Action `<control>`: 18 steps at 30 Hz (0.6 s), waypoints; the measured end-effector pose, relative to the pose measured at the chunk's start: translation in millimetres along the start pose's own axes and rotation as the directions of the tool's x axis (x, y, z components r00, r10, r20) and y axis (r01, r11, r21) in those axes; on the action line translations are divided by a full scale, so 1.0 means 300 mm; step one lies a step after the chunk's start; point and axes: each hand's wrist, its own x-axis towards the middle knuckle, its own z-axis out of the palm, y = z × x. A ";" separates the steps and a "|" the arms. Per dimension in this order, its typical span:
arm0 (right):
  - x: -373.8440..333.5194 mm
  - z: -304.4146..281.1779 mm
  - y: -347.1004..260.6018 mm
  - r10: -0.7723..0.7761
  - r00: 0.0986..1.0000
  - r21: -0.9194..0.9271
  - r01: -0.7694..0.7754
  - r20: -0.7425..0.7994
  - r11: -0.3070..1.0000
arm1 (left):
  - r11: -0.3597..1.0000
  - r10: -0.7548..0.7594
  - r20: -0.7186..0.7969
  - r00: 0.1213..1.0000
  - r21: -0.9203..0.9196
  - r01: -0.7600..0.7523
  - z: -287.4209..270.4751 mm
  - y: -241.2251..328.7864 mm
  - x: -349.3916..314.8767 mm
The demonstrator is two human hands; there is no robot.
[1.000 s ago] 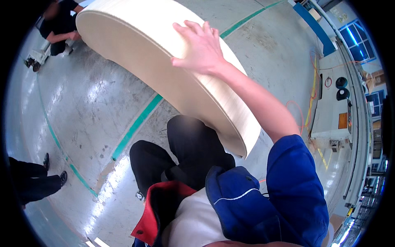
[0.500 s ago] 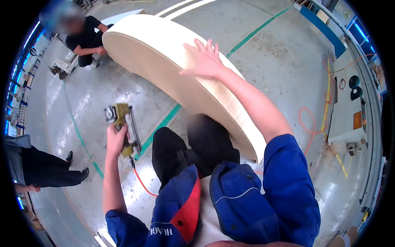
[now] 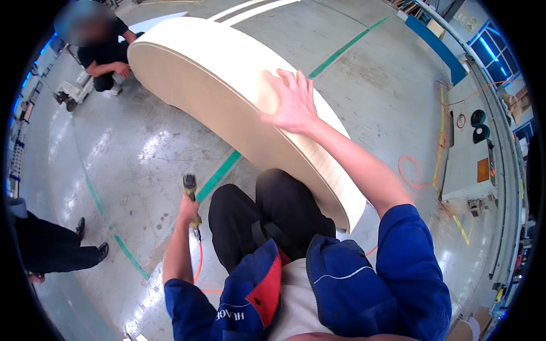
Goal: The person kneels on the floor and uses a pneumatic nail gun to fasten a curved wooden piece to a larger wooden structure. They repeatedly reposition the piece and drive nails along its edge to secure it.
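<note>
A large curved panel of pale wood [image 3: 227, 68] stands on its edge in front of my knees, its thick rim turned up and its flat face toward me. On that rim my right hand [image 3: 294, 102] lies flat with the fingers spread. My left hand [image 3: 189, 208] is wrapped round the grip of an olive-green nail gun [image 3: 190, 183], held low to the left of my knees and apart from the panel. The gun is seen end-on, so most of its body is hidden. An orange air hose [image 3: 199, 261] runs down from its base.
At the panel's far left end a person in black [image 3: 105, 54] crouches beside it. Another person in dark trousers [image 3: 54, 241] stands at the left. A white machine cabinet [image 3: 471, 153] and a coiled orange hose [image 3: 410, 170] are on the right. Green lines [image 3: 352, 45] mark the floor.
My left hand has brought the nail gun down and to the right and turned it from side-on to end-on. My right hand has slid slightly along the rim toward me.
</note>
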 end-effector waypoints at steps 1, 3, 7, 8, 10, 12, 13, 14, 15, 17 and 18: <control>0.002 0.003 0.002 -0.013 1.000 0.006 0.013 -0.007 1.000 | 0.995 0.001 -0.035 0.999 0.102 0.003 0.112 -0.107 -0.006; 0.004 0.013 0.003 -0.014 1.000 0.000 0.014 -0.016 1.000 | 0.976 -0.210 -0.007 0.978 0.061 0.210 0.293 -0.268 -0.029; 0.012 0.028 0.008 -0.044 0.998 -0.014 0.044 -0.033 0.999 | 0.982 -0.182 -0.110 0.977 -0.072 0.175 0.394 -0.378 -0.101; 0.013 0.029 0.013 -0.049 0.998 0.012 0.049 -0.034 0.999 | 0.982 -0.187 -0.121 0.975 -0.039 0.184 0.352 -0.355 -0.107; 0.013 0.035 0.020 -0.053 0.997 0.065 0.056 -0.057 0.996 | 0.984 -0.175 -0.036 0.984 -0.052 0.173 0.193 -0.250 -0.103; 0.014 0.040 0.025 -0.058 0.995 0.038 0.061 -0.077 0.997 | 0.979 -0.127 0.027 0.991 -0.158 0.130 -0.017 -0.056 -0.113; 0.010 0.041 0.026 -0.058 0.995 0.026 0.060 -0.081 0.998 | 0.986 -0.041 0.026 0.999 -0.162 0.045 -0.140 0.064 -0.134; 0.009 0.042 0.027 -0.050 0.996 0.024 0.051 -0.076 0.998 | 0.970 0.039 0.098 0.994 -0.243 -0.014 -0.262 0.201 -0.153; 0.008 0.043 0.026 -0.044 0.996 0.023 0.046 -0.075 0.999 | 0.941 0.068 0.105 0.992 -0.337 -0.029 -0.373 0.345 -0.196; 0.011 0.041 0.024 -0.036 0.996 0.031 0.038 -0.080 0.999 | 0.918 0.197 0.093 0.976 -0.368 -0.150 -0.590 0.633 -0.315; 0.011 0.038 0.021 -0.025 0.997 0.040 0.028 -0.077 0.999 | 0.924 0.250 0.099 0.963 -0.321 -0.207 -0.676 0.772 -0.382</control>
